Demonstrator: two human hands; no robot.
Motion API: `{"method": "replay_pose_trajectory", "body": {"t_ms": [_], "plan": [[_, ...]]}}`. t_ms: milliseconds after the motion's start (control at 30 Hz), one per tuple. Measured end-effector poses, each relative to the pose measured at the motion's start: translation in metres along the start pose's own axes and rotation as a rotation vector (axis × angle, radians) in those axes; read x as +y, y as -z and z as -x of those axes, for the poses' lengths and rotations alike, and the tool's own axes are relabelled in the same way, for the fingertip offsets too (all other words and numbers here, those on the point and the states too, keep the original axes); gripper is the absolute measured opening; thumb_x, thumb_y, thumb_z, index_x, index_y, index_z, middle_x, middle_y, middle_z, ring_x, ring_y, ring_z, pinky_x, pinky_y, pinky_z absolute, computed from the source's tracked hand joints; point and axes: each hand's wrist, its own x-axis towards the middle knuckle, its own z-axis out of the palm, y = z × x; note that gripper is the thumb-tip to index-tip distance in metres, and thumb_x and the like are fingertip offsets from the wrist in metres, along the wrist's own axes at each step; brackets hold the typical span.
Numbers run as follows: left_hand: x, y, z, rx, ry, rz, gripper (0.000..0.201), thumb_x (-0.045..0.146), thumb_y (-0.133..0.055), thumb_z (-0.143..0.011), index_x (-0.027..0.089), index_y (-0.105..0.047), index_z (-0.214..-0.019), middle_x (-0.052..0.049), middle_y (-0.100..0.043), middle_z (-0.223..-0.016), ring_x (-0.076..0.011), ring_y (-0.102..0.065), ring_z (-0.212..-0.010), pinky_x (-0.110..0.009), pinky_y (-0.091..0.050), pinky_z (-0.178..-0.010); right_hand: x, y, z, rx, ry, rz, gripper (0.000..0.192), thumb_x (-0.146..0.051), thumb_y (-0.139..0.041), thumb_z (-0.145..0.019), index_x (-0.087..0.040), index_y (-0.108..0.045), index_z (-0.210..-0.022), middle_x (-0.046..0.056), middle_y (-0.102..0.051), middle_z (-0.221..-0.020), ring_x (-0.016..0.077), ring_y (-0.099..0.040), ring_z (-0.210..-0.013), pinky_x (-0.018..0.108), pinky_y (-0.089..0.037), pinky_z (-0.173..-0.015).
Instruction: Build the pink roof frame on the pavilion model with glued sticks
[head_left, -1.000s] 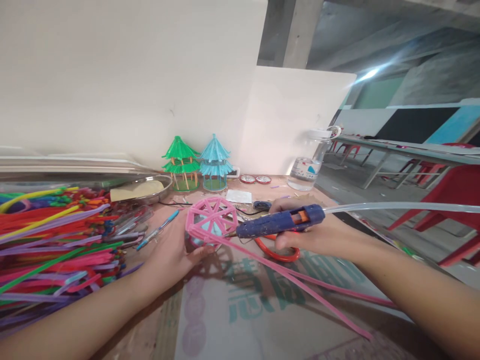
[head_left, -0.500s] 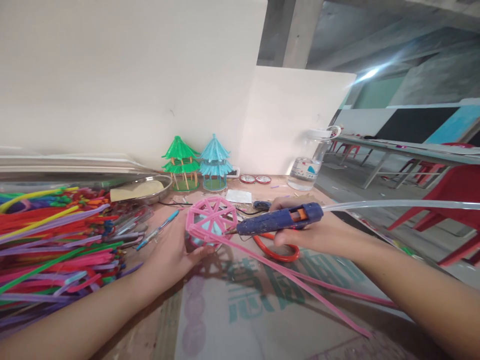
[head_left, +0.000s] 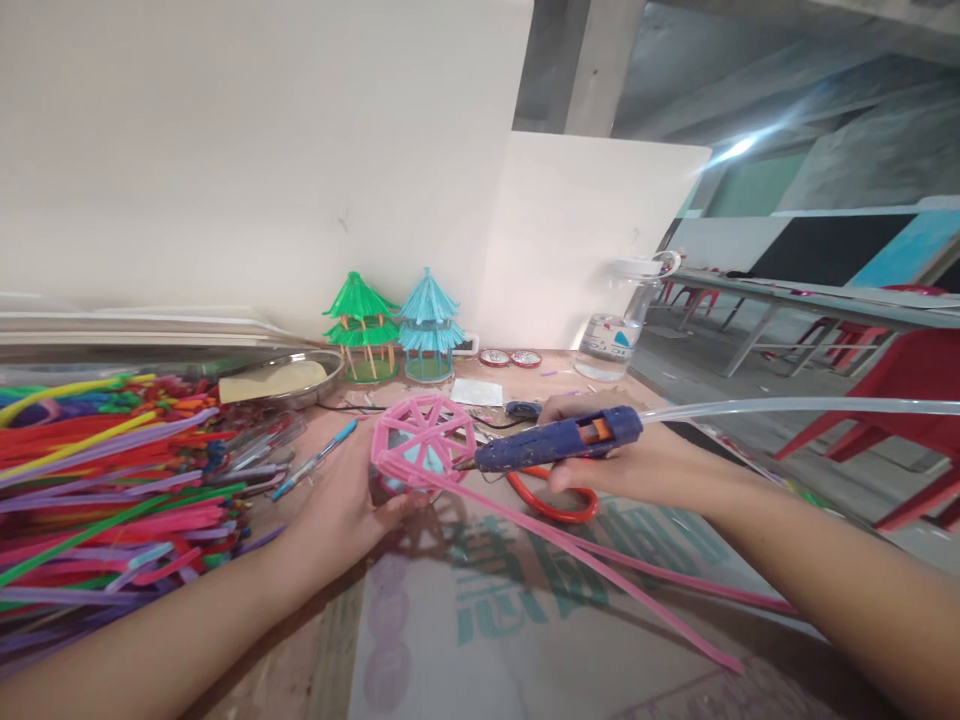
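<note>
Holding the pink frame point(head_left: 424, 438) mid-table in the left hand point(head_left: 341, 505), glue gun point(head_left: 532, 447) gripped in the right hand point(head_left: 630, 472), nozzle point(head_left: 466, 463) at the frame's right side. Table point(head_left: 289, 655) has pipe cleaners point(head_left: 127, 480) heaped left, green hut point(head_left: 365, 325), blue hut point(head_left: 429, 332) and bottle point(head_left: 611, 345) along the back, printed sheet point(head_left: 480, 670) in front. White board point(head_left: 247, 170) stands behind; red chair point(head_left: 900, 390) and far table point(head_left: 810, 300) off right.

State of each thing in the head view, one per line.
Left hand, closed on pink frame
Right hand, gripping glue gun
Pink frame, held, two strips trailing
Glue gun, nozzle at frame, clear stick loaded
Bottle, upright, lid on, part-filled
Green pagoda, upright
Blue pagoda, upright
Pen, lying flat
</note>
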Motion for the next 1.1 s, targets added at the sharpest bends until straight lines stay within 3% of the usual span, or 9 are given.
{"method": "replay_pose_trajectory", "body": {"t_ms": [267,567,733,833,933,1100], "plan": [[0.001,0.0,0.0,0.0,-0.015,-0.022,0.041,0.052,-0.058,-0.089,0.021,-0.058,-0.116,-0.012,-0.06,-0.129,-0.0323,-0.056,-0.12,-0.051,-0.047,-0.1,0.003,0.002,-0.001,0.013,0.069,-0.038,0.026,-0.04,-0.075,-0.072,-0.02,-0.057,-0.073,-0.004,-0.055,-0.062,0.0131,-0.051,-0.057,0.024,-0.04,-0.052],[0.001,0.0,0.0,0.015,-0.007,-0.011,0.052,0.046,-0.061,-0.088,0.023,-0.046,-0.132,-0.011,-0.06,-0.131,-0.0323,-0.056,-0.121,-0.05,-0.046,-0.101,0.004,0.008,-0.002,-0.015,0.106,0.008,0.031,-0.046,-0.074,-0.073,-0.021,-0.055,-0.073,-0.003,-0.056,-0.064,0.013,-0.052,-0.058,0.023,-0.043,-0.052],[0.003,-0.002,-0.001,0.0,0.052,0.047,0.056,0.045,-0.066,-0.084,0.023,-0.046,-0.132,-0.01,-0.062,-0.128,-0.0302,-0.059,-0.116,-0.046,-0.048,-0.1,0.021,0.022,-0.01,-0.044,0.141,0.041,0.042,-0.06,-0.064,-0.081,-0.02,-0.064,-0.069,0.001,-0.064,-0.066,0.0151,-0.059,-0.063,0.026,-0.046,-0.059],[0.005,-0.003,-0.002,-0.006,0.125,0.105,0.055,0.041,-0.068,-0.079,0.021,-0.049,-0.128,-0.009,-0.065,-0.12,-0.0302,-0.062,-0.111,-0.044,-0.051,-0.096,0.037,0.028,-0.023,0.053,0.108,-0.067,0.055,-0.069,-0.055,-0.083,-0.017,-0.071,-0.076,0.006,-0.071,-0.078,0.0183,-0.064,-0.072,0.03,-0.05,-0.069],[0.007,-0.002,-0.003,0.0,0.168,0.121,0.05,0.038,-0.068,-0.073,0.02,-0.055,-0.118,-0.01,-0.066,-0.117,-0.0312,-0.062,-0.109,-0.046,-0.051,-0.096,0.047,0.034,-0.043,0.238,0.021,-0.074,0.054,-0.069,-0.06,-0.079,-0.017,-0.073,-0.083,0.009,-0.074,-0.093,0.0215,-0.067,-0.086,0.034,-0.052,-0.083],[0.007,-0.002,-0.005,0.01,0.17,0.123,0.049,0.037,-0.066,-0.072,0.02,-0.055,-0.116,-0.01,-0.064,-0.118,-0.0312,-0.061,-0.11,-0.046,-0.052,-0.094,0.054,0.04,-0.086,0.315,-0.188,0.173,0.036,-0.045,-0.068,-0.081,-0.019,-0.074,-0.105,0.007,-0.075,-0.101,0.0242,-0.067,-0.092,0.031,-0.052,-0.075]]}}
